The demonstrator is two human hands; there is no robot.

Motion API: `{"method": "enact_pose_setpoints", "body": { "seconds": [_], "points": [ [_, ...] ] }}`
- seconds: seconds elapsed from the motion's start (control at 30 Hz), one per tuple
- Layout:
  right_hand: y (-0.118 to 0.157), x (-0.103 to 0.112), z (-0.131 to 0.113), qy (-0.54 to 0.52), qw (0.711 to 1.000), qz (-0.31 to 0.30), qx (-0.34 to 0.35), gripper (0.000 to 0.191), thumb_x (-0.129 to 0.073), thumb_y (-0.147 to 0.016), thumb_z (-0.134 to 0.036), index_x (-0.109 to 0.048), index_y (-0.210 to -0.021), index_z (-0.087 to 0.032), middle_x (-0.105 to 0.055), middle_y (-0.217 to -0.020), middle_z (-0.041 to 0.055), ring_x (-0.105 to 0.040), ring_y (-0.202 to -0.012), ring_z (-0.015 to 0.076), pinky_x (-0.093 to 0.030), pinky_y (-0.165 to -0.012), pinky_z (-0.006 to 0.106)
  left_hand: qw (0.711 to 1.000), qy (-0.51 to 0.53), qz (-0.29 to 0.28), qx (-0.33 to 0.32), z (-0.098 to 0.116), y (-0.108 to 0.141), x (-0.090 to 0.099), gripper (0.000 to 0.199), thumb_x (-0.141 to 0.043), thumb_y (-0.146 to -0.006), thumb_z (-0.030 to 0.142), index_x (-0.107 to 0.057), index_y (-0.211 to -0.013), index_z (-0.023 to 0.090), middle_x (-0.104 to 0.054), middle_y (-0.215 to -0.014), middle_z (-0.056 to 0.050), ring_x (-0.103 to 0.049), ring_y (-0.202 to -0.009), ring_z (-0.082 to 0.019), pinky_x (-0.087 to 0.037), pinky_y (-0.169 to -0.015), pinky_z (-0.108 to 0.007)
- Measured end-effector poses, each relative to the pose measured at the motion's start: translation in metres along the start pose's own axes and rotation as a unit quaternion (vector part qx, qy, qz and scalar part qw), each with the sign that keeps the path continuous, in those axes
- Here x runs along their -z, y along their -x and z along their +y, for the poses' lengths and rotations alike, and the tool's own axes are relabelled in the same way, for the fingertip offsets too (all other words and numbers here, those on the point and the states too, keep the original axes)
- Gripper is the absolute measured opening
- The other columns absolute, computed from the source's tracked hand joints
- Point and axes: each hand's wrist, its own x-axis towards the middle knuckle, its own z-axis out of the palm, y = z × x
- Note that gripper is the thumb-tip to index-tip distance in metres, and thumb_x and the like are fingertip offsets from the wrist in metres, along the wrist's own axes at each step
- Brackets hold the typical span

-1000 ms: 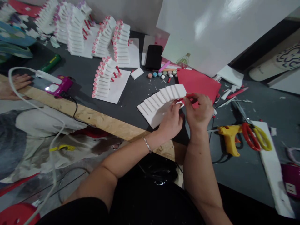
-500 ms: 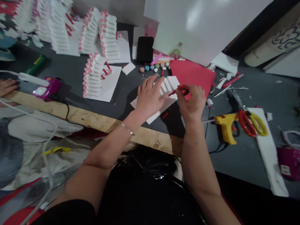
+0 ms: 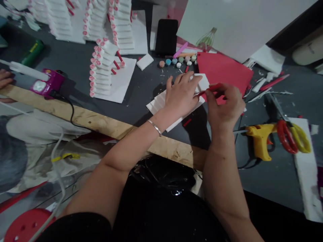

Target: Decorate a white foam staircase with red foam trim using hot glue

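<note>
My left hand point(image 3: 180, 95) lies spread over a white ridged piece point(image 3: 158, 103) on the dark table, its fingers apart. Pinched between the fingertips of my right hand point(image 3: 225, 104) is a thin red strip point(image 3: 214, 88), whose tip meets the white piece's right side near my left fingers. A short red stick point(image 3: 187, 122) rests on the table just below the white piece. Beyond my right hand lies a red sheet point(image 3: 224, 72). My left palm hides the middle of the white piece.
White models point(image 3: 102, 72) with pink ends stand at the left and back. A black phone point(image 3: 166, 37) and small paint pots point(image 3: 168, 62) lie ahead. At right are a yellow glue gun point(image 3: 261, 141) and scissors point(image 3: 287, 137). Another person's hand point(image 3: 5, 79) is at far left.
The view has shifted, so the table items sit differently in the picture. My left hand still lies over the white piece, and my right hand still pinches the red strip beside it.
</note>
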Motion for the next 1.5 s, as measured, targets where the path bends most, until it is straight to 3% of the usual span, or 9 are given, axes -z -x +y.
{"method": "enact_pose_setpoints", "body": {
  "seconds": [0.57, 0.73, 0.87, 1.17, 1.5],
  "points": [
    [0.003, 0.001, -0.012, 0.009, 0.998, 0.017, -0.052, 0.016, -0.057, -0.088, -0.037, -0.064, -0.098, -0.026, -0.069, -0.093, 0.0047, -0.063, -0.082, 0.0235, -0.047, -0.083, 0.042, 1.0, 0.002, 0.009, 0.002, 0.002, 0.007, 0.005, 0.048, -0.058, -0.091, 0.028, -0.053, -0.139, 0.029, -0.051, -0.146, -0.01, -0.043, -0.135, -0.031, -0.021, -0.117, -0.057],
    [0.008, 0.002, -0.015, -0.002, 0.994, 0.017, -0.104, 0.015, -0.06, -0.084, -0.034, -0.067, -0.091, -0.022, -0.07, -0.085, 0.0045, -0.061, -0.07, 0.0194, -0.048, -0.071, 0.035, 1.0, -0.002, 0.018, -0.001, 0.001, 0.009, 0.005, 0.048, -0.058, -0.092, 0.028, -0.053, -0.139, 0.029, -0.052, -0.146, -0.01, -0.042, -0.135, -0.03, -0.022, -0.117, -0.057],
    [0.013, -0.004, -0.012, 0.018, 0.991, -0.019, -0.135, 0.021, -0.06, -0.084, -0.035, -0.074, -0.09, -0.02, -0.072, -0.078, 0.0044, -0.059, -0.062, 0.0181, -0.046, -0.064, 0.033, 1.0, 0.0, 0.023, -0.004, 0.0, 0.009, 0.005, 0.047, -0.06, -0.091, 0.027, -0.053, -0.138, 0.029, -0.053, -0.145, -0.009, -0.043, -0.134, -0.03, -0.022, -0.117, -0.056],
    [0.015, -0.014, -0.007, 0.068, 0.993, 0.002, -0.096, 0.025, -0.059, -0.084, -0.038, -0.078, -0.088, -0.022, -0.071, -0.07, 0.0039, -0.059, -0.057, 0.0185, -0.043, -0.056, 0.031, 0.999, 0.023, 0.037, -0.01, -0.001, 0.011, 0.007, 0.043, -0.058, -0.092, 0.023, -0.057, -0.135, 0.028, -0.055, -0.142, -0.01, -0.046, -0.132, -0.031, -0.026, -0.116, -0.057],
    [0.015, -0.019, -0.004, 0.037, 0.993, 0.003, -0.111, 0.024, -0.058, -0.085, -0.036, -0.077, -0.089, -0.021, -0.073, -0.079, 0.0055, -0.061, -0.064, 0.0197, -0.044, -0.063, 0.032, 0.999, 0.022, 0.036, -0.013, -0.002, 0.011, 0.007, 0.045, -0.057, -0.092, 0.019, -0.056, -0.136, 0.03, -0.055, -0.143, -0.01, -0.047, -0.132, -0.03, -0.026, -0.116, -0.057]
  ]
}}
